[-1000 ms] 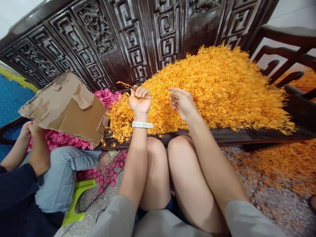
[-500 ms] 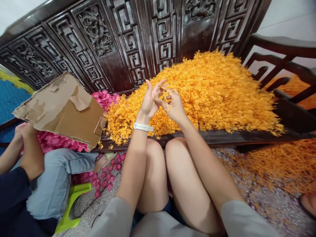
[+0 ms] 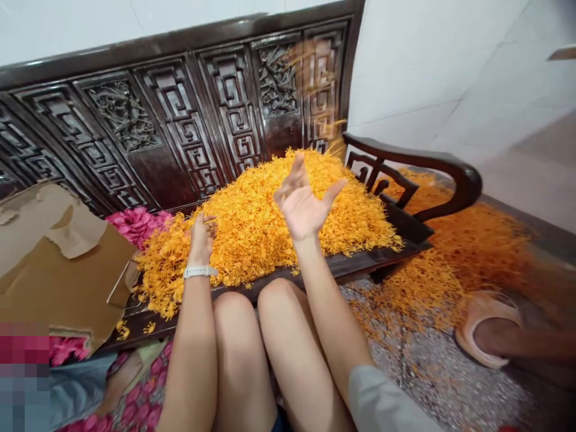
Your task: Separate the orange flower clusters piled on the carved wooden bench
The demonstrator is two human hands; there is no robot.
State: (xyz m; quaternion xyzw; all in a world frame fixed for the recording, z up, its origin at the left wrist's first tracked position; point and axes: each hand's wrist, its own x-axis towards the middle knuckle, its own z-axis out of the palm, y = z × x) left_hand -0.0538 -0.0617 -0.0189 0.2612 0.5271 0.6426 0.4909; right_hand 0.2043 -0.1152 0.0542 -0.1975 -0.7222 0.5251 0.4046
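Note:
A big heap of yellow-orange artificial flower pieces fills the seat of the carved wooden bench. My right hand is raised over the heap, palm up and fingers spread, with nothing in it. Beyond its fingertips a blurred cluster of orange strands hangs in the air before the bench back. Lower down, at the left part of the heap, my left hand has loosely bent fingers apart and no visible object in them. A white wrist strap sits below it.
Cardboard with a metal wire leans at the left, beside pink flowers. The bench armrest curves out on the right. More orange strands pile on the floor there, near another person's sandalled foot.
My hands have separated, the right one rising and opening. The strands between them are gone, and a blurred orange cluster is now airborne. The view has turned right.

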